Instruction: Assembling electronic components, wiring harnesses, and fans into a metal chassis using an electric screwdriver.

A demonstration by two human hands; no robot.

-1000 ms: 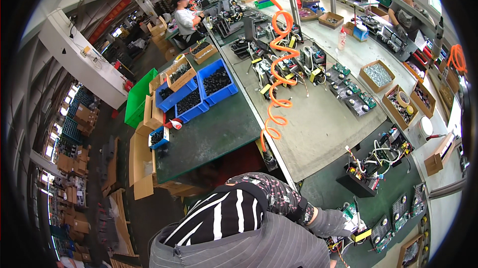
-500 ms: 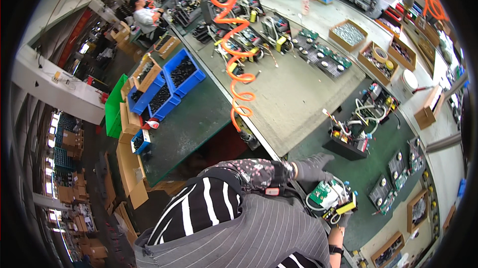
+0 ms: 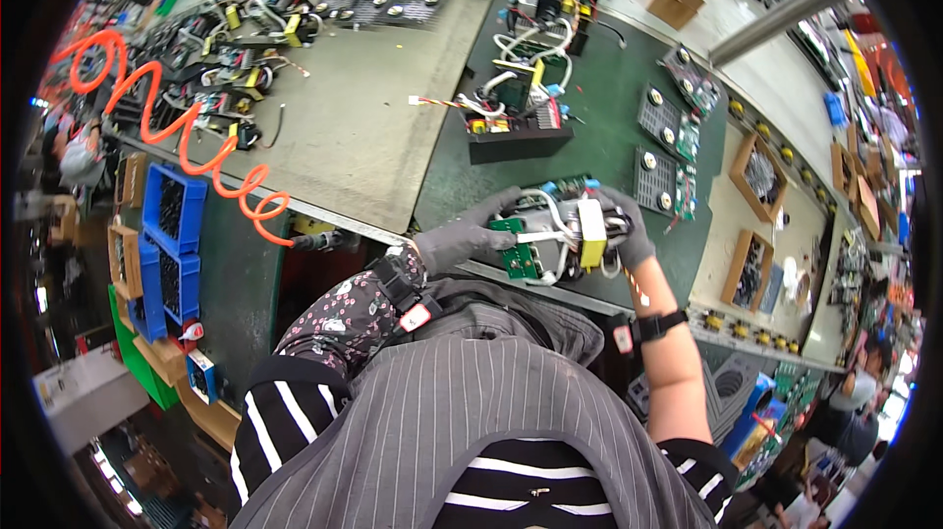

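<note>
Both my hands wear grey gloves and meet at an electronic assembly (image 3: 550, 230) close to the bench's front edge. It has white cables and a block wrapped in yellow tape (image 3: 592, 234). With thumb and fingers, my left hand (image 3: 470, 234) pinches the left edge of a small green circuit board (image 3: 519, 251) on the assembly. On the other side, my right hand (image 3: 629, 226) is wrapped round the assembly beside the yellow block; some of its fingertips are hidden. Just beyond stands a similar unit on a black heat sink (image 3: 521, 144), its cables loose.
Black finned plates with green boards (image 3: 656, 180) lie to the right on the green mat. Many wired units (image 3: 231, 62) crowd the far left. An orange coiled hose (image 3: 192, 141) crosses the left side. Blue bins (image 3: 177, 210) and small cardboard boxes (image 3: 756, 175) stand around.
My view has swung to the right. The left hand, outstretched and apart from the assembly before, now grips its circuit board. The right hand still holds the assembly.
</note>
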